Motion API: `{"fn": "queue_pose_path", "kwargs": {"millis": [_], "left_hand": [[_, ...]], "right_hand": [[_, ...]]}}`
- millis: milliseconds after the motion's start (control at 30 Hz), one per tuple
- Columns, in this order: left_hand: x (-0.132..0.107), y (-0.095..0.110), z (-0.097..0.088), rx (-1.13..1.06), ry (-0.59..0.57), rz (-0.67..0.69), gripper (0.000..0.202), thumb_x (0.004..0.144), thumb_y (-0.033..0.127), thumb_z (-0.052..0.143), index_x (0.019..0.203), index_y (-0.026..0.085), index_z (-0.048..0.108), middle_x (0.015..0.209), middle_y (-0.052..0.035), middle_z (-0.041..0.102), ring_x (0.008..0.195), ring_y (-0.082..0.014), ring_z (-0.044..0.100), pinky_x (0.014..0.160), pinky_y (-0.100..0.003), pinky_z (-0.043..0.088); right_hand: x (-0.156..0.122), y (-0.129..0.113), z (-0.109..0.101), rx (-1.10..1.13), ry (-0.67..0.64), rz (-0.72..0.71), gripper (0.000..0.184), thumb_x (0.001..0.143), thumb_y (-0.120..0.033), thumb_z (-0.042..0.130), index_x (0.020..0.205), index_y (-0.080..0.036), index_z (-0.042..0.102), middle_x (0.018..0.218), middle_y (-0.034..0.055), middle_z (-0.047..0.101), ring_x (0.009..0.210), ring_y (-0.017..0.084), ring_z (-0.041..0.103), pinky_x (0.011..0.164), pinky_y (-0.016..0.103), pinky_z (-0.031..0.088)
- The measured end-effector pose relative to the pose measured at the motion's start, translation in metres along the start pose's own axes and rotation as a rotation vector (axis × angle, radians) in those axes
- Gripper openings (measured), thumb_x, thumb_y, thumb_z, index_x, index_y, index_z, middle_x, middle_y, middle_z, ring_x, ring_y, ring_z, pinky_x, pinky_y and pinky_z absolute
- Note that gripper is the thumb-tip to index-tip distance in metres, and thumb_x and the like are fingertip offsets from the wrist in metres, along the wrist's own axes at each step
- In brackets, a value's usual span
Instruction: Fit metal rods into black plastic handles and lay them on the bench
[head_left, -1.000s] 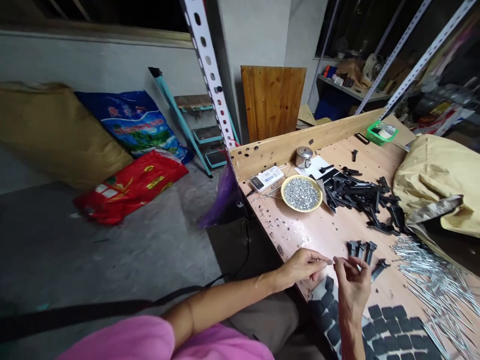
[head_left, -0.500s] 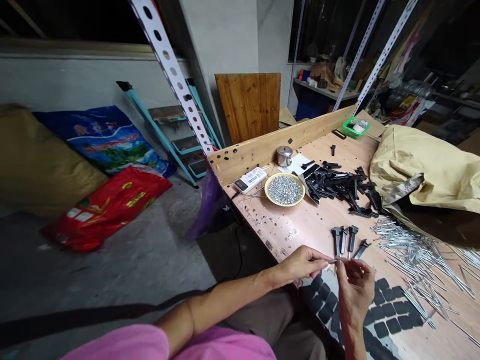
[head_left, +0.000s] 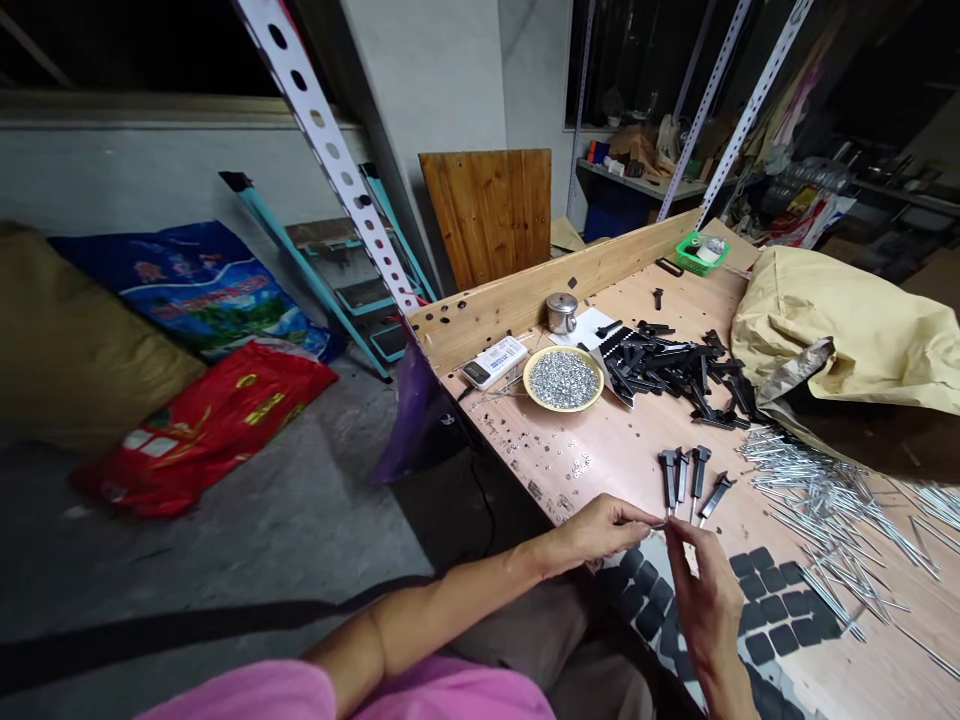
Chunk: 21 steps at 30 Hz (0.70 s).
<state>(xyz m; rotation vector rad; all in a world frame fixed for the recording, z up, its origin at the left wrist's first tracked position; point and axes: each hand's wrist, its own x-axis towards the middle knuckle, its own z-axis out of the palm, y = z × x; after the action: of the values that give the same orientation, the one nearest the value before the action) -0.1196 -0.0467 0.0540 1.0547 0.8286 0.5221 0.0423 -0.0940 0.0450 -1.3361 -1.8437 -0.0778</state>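
Observation:
My left hand [head_left: 609, 526] and my right hand [head_left: 705, 582] meet at the fingertips over the near edge of the table. Both are closed in a pinch around something thin and small that I cannot make out. Just beyond them lie several black plastic pieces with metal rods [head_left: 684, 474] sticking out of their near ends. Rows of dark rounded-square pads [head_left: 784, 608] lie on a pale sheet under and beside my hands. To the right is a loose pile of thin metal rods [head_left: 832, 520].
A yellow bowl [head_left: 529, 388] full of small metal parts stands left of a heap of black plastic pieces [head_left: 667, 368]. Behind it are a lidded metal cup [head_left: 561, 312] and a white device [head_left: 495, 362]. A large paper sack [head_left: 847, 320] lies at right; a green basket [head_left: 697, 262] stands farther back.
My right hand has turned slightly, its fingers now straighter and closer together. The fingertips of both hands stay together. The whole view has shifted a little.

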Motion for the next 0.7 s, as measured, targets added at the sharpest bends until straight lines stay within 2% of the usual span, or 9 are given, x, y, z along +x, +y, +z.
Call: {"fn": "queue_pose_path", "kwargs": {"millis": [133,267,400,567,633,700], "left_hand": [[-0.003,0.005,-0.005,-0.01,-0.123,-0.013,0.049,0.073,0.04,0.065,0.11,0.008,0.065,0.046,0.0095,0.033,0.041,-0.0027,0.025,0.041,-0.017,0.018],[-0.002,0.003,-0.007,-0.059,-0.219,-0.031,0.06,0.068,0.047,0.067,0.112,0.007,0.063,0.044,0.01,0.034,0.04,-0.003,0.026,0.039,-0.018,0.018],[0.0,0.0,-0.004,-0.111,-0.213,-0.042,0.061,0.068,0.045,0.067,0.115,0.007,0.061,0.045,0.0106,0.033,0.038,-0.0023,0.023,0.037,-0.018,0.016],[0.0,0.002,0.001,-0.009,-0.133,0.018,0.044,0.076,0.036,0.061,0.11,0.009,0.065,0.045,0.0087,0.036,0.039,-0.0029,0.028,0.038,-0.018,0.02],[0.0,0.001,0.002,0.012,-0.098,0.024,0.042,0.077,0.035,0.06,0.11,0.009,0.066,0.045,0.0088,0.035,0.039,-0.003,0.028,0.039,-0.017,0.02],[0.001,-0.002,0.002,-0.002,-0.079,0.021,0.044,0.077,0.037,0.06,0.112,0.01,0.065,0.046,0.009,0.034,0.039,-0.0031,0.027,0.039,-0.018,0.019]], "right_hand": [[0.008,0.0,-0.016,0.225,-0.16,0.211,0.021,0.085,-0.038,0.054,0.08,-0.022,0.067,0.074,0.0035,0.069,0.067,0.016,0.066,0.06,0.025,0.054],[0.015,0.001,-0.028,0.346,-0.268,0.294,0.024,0.081,-0.043,0.057,0.074,-0.022,0.069,0.071,0.0041,0.068,0.064,0.017,0.066,0.056,0.025,0.053],[0.01,-0.003,-0.029,0.174,-0.251,0.201,0.02,0.085,-0.035,0.053,0.085,-0.024,0.07,0.078,0.0044,0.069,0.07,0.017,0.066,0.064,0.027,0.054],[-0.002,-0.006,-0.017,-0.052,-0.164,-0.01,0.023,0.087,-0.022,0.046,0.097,-0.023,0.066,0.084,0.0053,0.07,0.076,0.018,0.064,0.07,0.032,0.053],[-0.003,-0.007,-0.014,-0.056,-0.145,-0.02,0.022,0.087,-0.022,0.046,0.097,-0.022,0.065,0.083,0.0055,0.07,0.075,0.018,0.064,0.07,0.032,0.053],[-0.002,-0.009,-0.013,-0.022,-0.099,0.043,0.019,0.087,-0.025,0.048,0.096,-0.022,0.065,0.08,0.0047,0.069,0.071,0.017,0.064,0.067,0.03,0.053]]}}
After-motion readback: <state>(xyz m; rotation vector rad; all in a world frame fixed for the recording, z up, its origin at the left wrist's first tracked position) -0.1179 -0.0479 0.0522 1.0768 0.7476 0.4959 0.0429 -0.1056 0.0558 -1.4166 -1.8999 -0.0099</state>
